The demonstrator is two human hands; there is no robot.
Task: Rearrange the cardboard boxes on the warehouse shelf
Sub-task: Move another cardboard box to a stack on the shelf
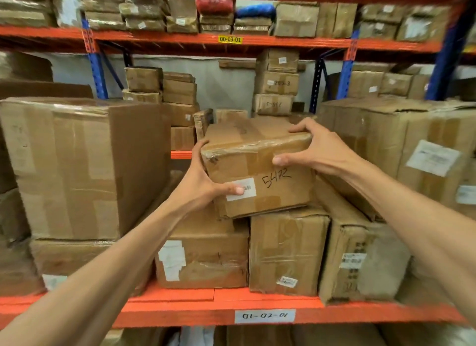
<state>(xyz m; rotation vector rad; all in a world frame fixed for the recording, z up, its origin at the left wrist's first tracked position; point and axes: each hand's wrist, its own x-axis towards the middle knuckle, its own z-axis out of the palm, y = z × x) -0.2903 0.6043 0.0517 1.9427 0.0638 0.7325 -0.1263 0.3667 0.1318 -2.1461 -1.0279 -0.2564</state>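
A taped cardboard box (260, 150) marked "5472" with a white barcode label sits tilted on top of two lower boxes (206, 255) (286, 253) in the middle of the orange shelf (219, 307). My left hand (203, 183) grips its left side, thumb on the label. My right hand (314, 147) grips its top right corner, fingers over the top edge and thumb on the front face.
A large box (77, 165) stands to the left on another box. Big worn boxes (412, 152) fill the right side, one leaning (360, 255). Behind the gap are smaller stacked boxes (277, 83). The upper shelf beam (230, 39) carries more packages.
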